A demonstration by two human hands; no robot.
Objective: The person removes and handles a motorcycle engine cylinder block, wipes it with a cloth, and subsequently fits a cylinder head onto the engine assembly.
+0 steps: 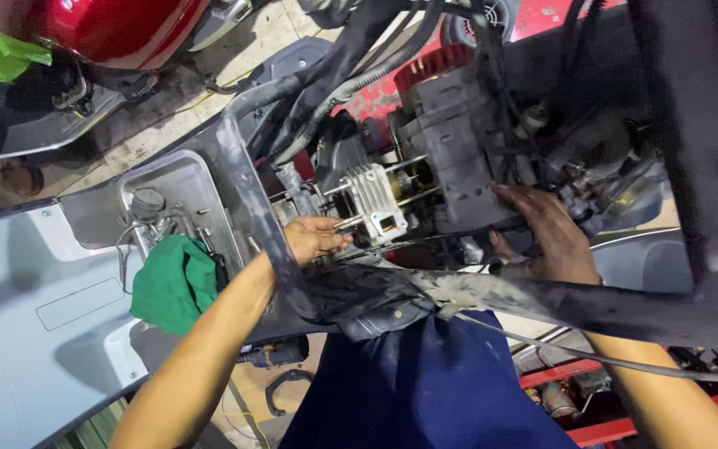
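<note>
Left hand (313,239) pinching a thin steel stud beside the ribbed, silver cast-metal cylinder block (376,202) at centre frame. Right hand (546,233), grease-darkened, spread flat against the rough grey engine casing (459,150). Crumpled green cloth (174,283) lying in the smooth grey plastic scooter body panel (35,333).

Landmark: finned cylinder (373,200), at centre of opened scooter. Left hand (312,239) just left of cylinder, fingertips at its studs. Engine case (459,158) directly right of cylinder, joined by studs. Right hand (546,237) right of cylinder, flat on lower side of engine case. Frame tube (247,187) left of cylinder, passes over left forearm. Cloth (174,283) far left of cylinder, lying in tray (178,179). Hoses (351,79) above cylinder. Cable (592,357) below right of cylinder.
</note>
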